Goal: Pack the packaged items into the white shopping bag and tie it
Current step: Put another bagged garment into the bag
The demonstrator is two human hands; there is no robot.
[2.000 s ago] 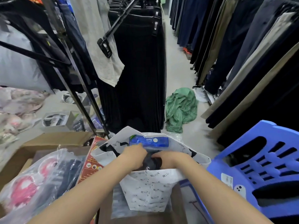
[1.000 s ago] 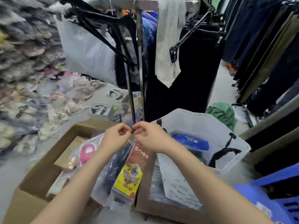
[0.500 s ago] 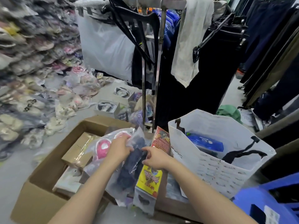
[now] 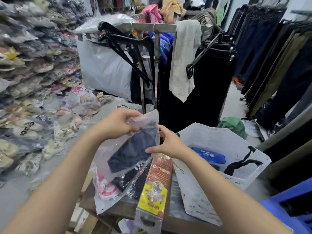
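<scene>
A clear plastic packet with dark navy clothing (image 4: 135, 149) hangs lifted in front of me. My left hand (image 4: 118, 124) grips its top edge, and my right hand (image 4: 166, 143) holds its right side. Under it lie a packet with something pink (image 4: 105, 188) and a red and yellow packaged box (image 4: 156, 184). The white shopping bag (image 4: 202, 137) stands open at the right with black handles (image 4: 243, 162). A blue package (image 4: 209, 155) lies inside the bag.
A metal clothes rack (image 4: 155, 68) with hangers and dark garments stands straight ahead. Stacked packets of shoes (image 4: 30, 81) fill the left side. A blue plastic chair (image 4: 290, 208) is at the lower right, trousers hang at the right, and a green cloth (image 4: 233, 125) lies on the floor.
Both hands left the white bag, moved left to the pile, took hold of the navy clothing packet and lifted it. My view swung left and up.
</scene>
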